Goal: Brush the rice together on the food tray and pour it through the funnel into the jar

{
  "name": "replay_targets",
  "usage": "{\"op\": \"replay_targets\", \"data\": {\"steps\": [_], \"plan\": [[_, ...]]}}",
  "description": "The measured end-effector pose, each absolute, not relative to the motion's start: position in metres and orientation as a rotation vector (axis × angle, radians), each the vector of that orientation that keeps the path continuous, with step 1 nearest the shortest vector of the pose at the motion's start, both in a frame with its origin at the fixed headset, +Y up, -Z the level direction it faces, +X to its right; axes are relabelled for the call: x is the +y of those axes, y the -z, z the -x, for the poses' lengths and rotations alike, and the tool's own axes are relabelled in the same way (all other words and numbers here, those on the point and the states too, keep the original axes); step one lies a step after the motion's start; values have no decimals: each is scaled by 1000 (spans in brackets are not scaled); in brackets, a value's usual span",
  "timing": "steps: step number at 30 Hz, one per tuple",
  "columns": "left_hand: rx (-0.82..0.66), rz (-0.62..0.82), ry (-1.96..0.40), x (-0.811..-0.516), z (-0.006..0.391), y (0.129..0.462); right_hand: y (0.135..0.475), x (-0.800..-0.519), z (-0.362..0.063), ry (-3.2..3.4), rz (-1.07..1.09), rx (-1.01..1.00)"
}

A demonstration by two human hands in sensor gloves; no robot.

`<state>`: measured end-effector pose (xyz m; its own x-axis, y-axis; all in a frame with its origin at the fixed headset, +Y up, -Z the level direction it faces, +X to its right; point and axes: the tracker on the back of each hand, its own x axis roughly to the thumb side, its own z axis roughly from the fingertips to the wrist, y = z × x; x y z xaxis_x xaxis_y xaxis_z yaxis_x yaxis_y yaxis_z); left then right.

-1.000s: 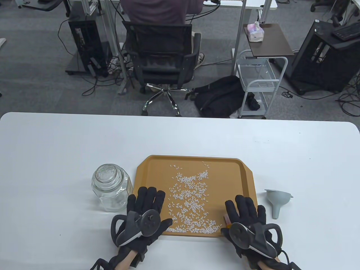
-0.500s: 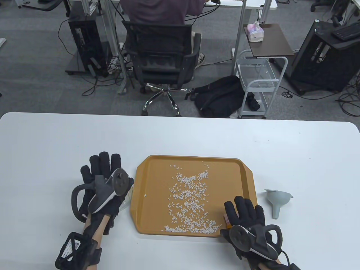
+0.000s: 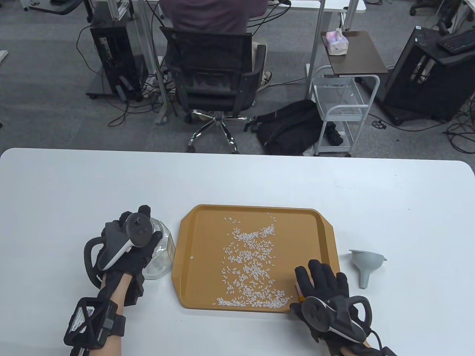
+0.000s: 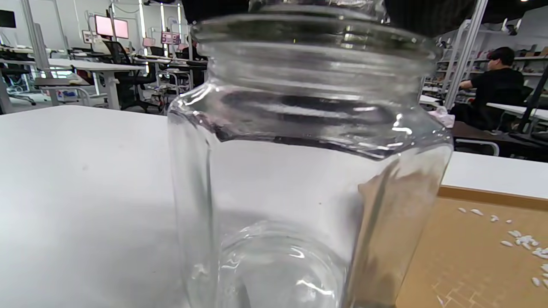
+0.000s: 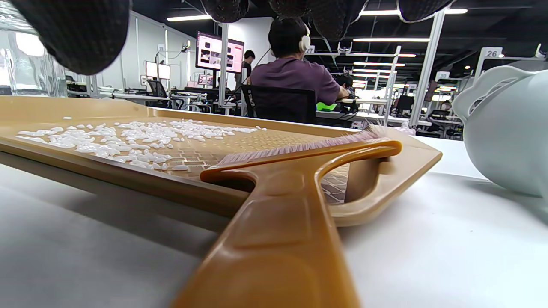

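**Glass jar comes under hand as rice waits on the tray**

Glass is the business of the moment: the left hand (image 3: 128, 246), which a second ago lay on the near left corner of the food tray (image 3: 200, 259), has crossed to the jar (image 3: 161, 256) standing just beside the tray's left edge and now sits over its top. In the table view the glove and its tracker cover the lid, so whether the fingers are curled round the knob or merely resting on it cannot be told; the left wrist view shows only the clear, empty body of the jar and dark glove above its neck.

The right hand (image 3: 324, 287) has not shifted. It lies at the tray's near right corner over the brush (image 5: 299, 171), whose tan handle runs toward the wrist camera and whose pale bristles rest on the tray's rim. Its fingertips hang straight ahead above the brush; no firm grasp on the handle is visible, and the hand reads as spread flat rather than clenched.

Rice (image 3: 250, 265) is scattered in a loose band down the middle of the tray, thickest along the near rim. The grey funnel (image 3: 365, 265) lies on its side on the white table (image 3: 74, 185), well to the tray's right.

The move suggests the jar is being opened first. Sweeping and pouring have not begun, and the funnel has yet to be seated.
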<state>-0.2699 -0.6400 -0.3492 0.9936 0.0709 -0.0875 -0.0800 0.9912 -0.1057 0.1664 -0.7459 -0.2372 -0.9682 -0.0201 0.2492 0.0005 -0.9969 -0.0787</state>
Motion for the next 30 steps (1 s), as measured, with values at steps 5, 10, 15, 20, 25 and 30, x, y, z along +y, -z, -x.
{"op": "replay_targets", "data": {"steps": [5, 10, 15, 20, 25, 30], "plan": [[58, 9, -112, -631, 276, 345, 238, -747, -167, 3108, 391, 97], [-6, -131, -254, -597, 273, 324, 237, -745, -166, 3127, 430, 133], [-208, -84, -274, -587, 252, 294, 230, -740, -160, 3117, 495, 208], [-299, 74, -172, -628, 228, 275, 227, -739, -156, 3116, 527, 218], [-281, 220, -32, -674, 222, 274, 226, -739, -157, 3125, 525, 210], [-210, 316, 87, -698, 230, 278, 227, -740, -157, 3130, 527, 206]]}}
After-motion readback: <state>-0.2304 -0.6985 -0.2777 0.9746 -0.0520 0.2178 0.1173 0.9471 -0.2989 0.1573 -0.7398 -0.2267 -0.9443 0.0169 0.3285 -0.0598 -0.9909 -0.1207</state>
